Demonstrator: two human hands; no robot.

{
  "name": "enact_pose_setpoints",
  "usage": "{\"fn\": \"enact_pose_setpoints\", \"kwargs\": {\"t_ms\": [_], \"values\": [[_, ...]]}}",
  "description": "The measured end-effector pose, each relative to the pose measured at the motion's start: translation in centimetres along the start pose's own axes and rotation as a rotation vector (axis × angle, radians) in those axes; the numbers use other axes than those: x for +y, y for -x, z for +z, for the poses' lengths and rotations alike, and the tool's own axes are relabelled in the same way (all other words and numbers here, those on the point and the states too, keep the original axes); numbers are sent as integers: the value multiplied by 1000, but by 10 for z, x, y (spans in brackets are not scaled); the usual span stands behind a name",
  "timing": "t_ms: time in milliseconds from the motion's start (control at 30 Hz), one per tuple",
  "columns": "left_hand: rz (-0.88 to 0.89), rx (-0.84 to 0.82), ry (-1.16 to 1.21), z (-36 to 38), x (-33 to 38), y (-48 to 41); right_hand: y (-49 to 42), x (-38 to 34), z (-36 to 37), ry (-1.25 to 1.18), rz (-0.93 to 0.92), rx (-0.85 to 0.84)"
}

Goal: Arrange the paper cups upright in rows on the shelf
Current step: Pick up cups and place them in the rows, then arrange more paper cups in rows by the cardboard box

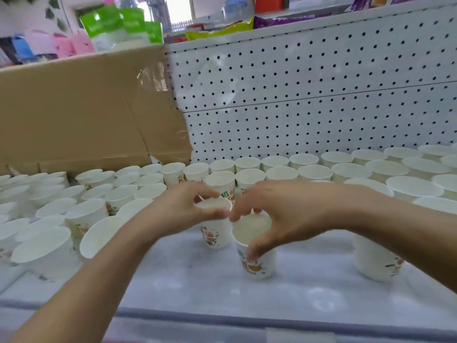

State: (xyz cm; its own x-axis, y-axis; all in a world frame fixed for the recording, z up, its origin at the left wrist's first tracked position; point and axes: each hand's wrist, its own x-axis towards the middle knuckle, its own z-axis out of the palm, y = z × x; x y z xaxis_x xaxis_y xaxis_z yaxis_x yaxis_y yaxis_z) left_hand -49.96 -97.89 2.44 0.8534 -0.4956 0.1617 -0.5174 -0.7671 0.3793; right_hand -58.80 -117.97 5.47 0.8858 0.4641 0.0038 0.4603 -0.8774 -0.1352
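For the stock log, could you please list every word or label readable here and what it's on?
"招财": green print on the white paper cup behind the left hand.
Too blurred: red print on the middle cup in the left hand and the front cup in the right hand; labels on green plastic bags.

I look into a shop, shelf (197, 280) with white pegboard back (321, 95), bagged goods (222, 30) stacked above, cardboard carton (74, 107) alongside.
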Motion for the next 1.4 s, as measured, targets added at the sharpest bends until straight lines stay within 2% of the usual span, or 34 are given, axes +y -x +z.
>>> {"fn": "enact_pose_setpoints", "kwargs": {"t_ms": [433,567,733,833,967,1067,1267,1400], "values": [[-41,86,26,-2,-27,-11,-52,19,11,-55,132,101],[-13,99,190,2,-35,-2,-45,13,12,-94,75,200],[47,154,321,15,-41,5,-36,14,27,73,126,221],[49,209,399,25,-43,4,-28,15,36,62,186,323],[76,296,481,39,-43,6,-28,10,57,73,168,589],[83,334,478,46,-42,9,-34,10,75,76,165,707],[99,353,413,51,-45,7,-40,11,83,-11,193,779],[104,367,391,52,-49,5,-43,14,87,19,174,801]]}}
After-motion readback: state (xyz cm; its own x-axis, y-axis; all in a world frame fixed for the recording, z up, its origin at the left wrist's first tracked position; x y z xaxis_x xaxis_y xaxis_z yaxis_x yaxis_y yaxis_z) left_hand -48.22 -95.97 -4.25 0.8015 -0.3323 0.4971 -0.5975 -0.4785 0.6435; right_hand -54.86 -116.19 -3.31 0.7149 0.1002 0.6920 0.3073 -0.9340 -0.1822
